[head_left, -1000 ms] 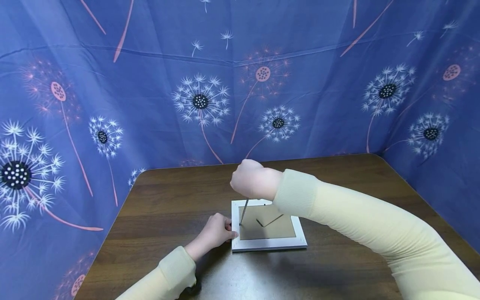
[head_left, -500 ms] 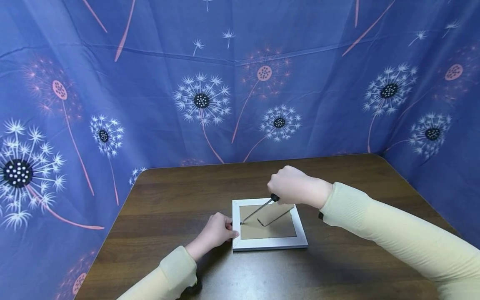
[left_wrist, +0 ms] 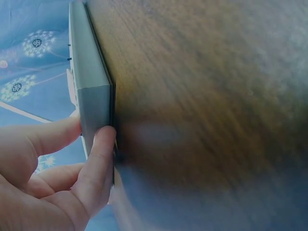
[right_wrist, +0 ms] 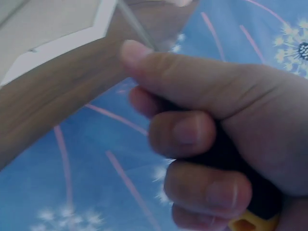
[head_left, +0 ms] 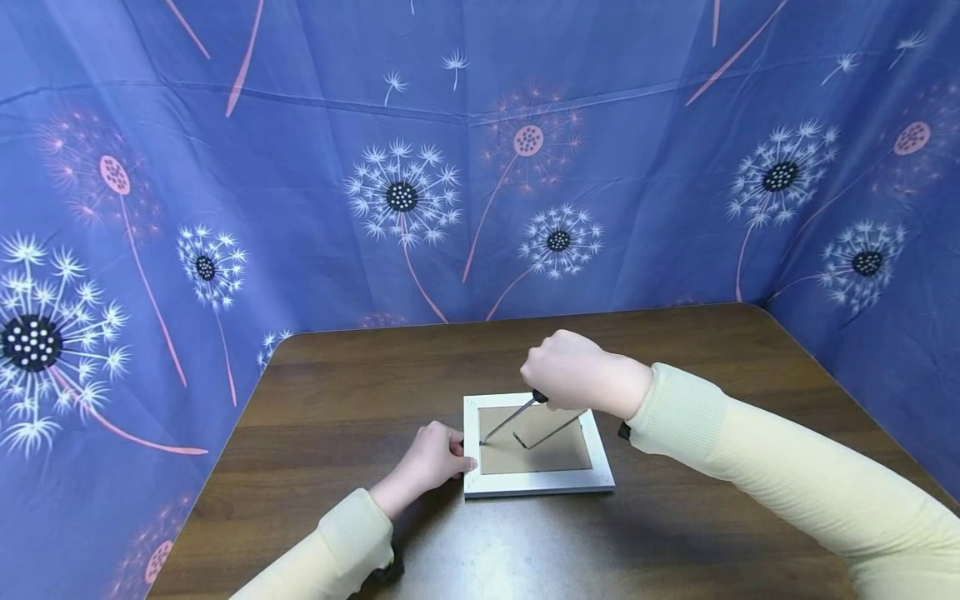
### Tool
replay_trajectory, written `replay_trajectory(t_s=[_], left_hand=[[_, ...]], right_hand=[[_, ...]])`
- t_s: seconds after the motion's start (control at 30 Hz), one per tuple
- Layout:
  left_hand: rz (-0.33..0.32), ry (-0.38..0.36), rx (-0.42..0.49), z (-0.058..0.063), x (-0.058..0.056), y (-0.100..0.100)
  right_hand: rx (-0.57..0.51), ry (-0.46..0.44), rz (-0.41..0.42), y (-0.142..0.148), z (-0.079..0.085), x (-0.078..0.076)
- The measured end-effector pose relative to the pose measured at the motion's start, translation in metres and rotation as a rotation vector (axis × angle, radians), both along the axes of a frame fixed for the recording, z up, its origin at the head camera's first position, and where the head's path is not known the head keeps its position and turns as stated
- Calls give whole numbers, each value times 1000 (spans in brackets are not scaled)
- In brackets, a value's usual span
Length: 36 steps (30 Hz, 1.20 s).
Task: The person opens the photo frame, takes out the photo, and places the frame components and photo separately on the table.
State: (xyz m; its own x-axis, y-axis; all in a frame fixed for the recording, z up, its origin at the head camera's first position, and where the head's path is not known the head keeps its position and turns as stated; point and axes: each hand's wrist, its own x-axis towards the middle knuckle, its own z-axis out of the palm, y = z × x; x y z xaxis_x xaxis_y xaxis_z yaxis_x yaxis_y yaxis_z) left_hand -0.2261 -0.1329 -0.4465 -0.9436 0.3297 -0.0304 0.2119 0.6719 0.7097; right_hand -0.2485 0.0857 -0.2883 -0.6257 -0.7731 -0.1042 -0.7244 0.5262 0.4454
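While right grip (head_left: 581,372) holds screwdriver (right_wrist: 233,156), frame (head_left: 536,482) below

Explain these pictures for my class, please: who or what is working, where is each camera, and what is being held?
There is no machine here: a person works with two bare hands. The widest picture comes from a camera worn on the head, looking forward and down. The two close-ups come from cameras worn on the wrists, each watching its own hand's work.

On a brown wooden table lies a white frame around a tan panel. The left hand grips the frame's edge. The right hand holds a screwdriver-like tool; its handle is black with some yellow, and its slim shaft slants down toward the frame's left side in the head picture. Behind the table hangs a blue cloth patterned with dandelions.
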Motion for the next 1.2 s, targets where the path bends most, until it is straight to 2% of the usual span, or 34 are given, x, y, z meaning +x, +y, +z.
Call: replay_trajectory(t_s=[0.2, 0.43, 0.67, 0.87, 1.03, 1.2], left_hand=[[-9, 33, -7, 0, -1, -1], [-9, 21, -24, 0, -4, 0], [-16, 21, -25, 2, -5, -2], [-15, 56, 0, 4, -3, -2], [-19, 43, 9, 4, -2, -1], [-31, 23, -15, 2, -2, 0]], right_hand=[[126, -16, 16, -37, 18, -4], [283, -68, -52, -70, 33, -16], [375, -62, -52, -97, 40, -19], [429, -45, -84, -123, 43, -18], [431, -51, -117, -127, 39, -18], [443, -45, -135, -115, 33, -17]])
